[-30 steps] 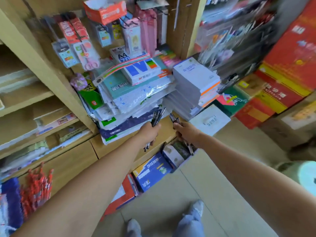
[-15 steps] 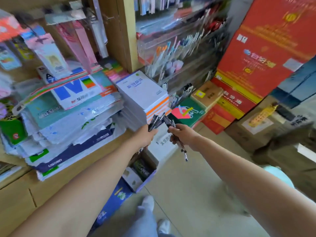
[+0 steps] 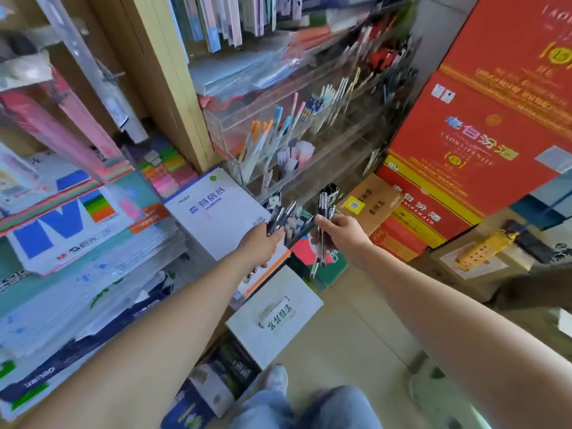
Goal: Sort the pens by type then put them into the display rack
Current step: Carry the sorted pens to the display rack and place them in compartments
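Note:
My left hand (image 3: pixel 261 244) grips a small bunch of black pens (image 3: pixel 280 216) whose tops fan up and to the right. My right hand (image 3: pixel 339 236) grips another bunch of clear-barrelled black pens (image 3: pixel 322 212), held nearly upright, tips hanging below the fist. Both hands are held out side by side, a short gap apart, just in front of and below the clear acrylic display rack (image 3: pixel 297 134). Its tiers hold pastel, white, red and black pens, blurred by motion.
A stack of white paper pads (image 3: pixel 213 212) lies left of the hands, beside piles of A4 paper packs (image 3: pixel 77 224). Red cartons (image 3: pixel 483 144) are stacked at the right. White and dark boxes (image 3: pixel 272 314) stand on the floor below; my feet are near the bottom edge.
The view has swung right, from the paper shelves to the pen rack. Both hands, each still gripping its pens, have moved with it and now sit closer to the rack.

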The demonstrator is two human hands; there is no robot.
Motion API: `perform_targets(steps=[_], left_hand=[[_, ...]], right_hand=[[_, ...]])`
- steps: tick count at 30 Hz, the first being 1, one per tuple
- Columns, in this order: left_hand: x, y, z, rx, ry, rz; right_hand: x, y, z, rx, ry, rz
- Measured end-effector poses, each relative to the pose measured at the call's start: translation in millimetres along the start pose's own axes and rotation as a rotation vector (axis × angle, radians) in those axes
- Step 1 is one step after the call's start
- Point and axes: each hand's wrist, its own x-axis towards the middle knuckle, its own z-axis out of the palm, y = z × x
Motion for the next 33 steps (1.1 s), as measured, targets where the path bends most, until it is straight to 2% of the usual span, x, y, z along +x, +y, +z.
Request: perform_targets(steps=[9, 14, 19, 29, 33], left_hand=[[118.5, 53.0, 19.1, -0.015, 0.135, -0.050], [180.2, 81.4, 42.5, -0.104, 0.231, -0.145], [219.8, 107.2, 61.0, -0.154, 0.332, -0.223], [251.0, 119.1, 67.8, -0.217, 0.395, -0.307], [256.3, 117.7, 67.3, -0.228, 0.390, -0.313]], right_hand=[[152.5, -39.3, -53.3, 0.012, -0.038, -0.004], [237.2, -69.3, -87.5, -0.122, -0.043, -0.034], [308.0, -92.9, -110.5, -0.143, -0.088, -0.046], [372.3, -105.3, -97.1, 0.020, -0.092, -0.133], [384.3, -95.3, -89.1, -0.009, -0.079, -0.108]])
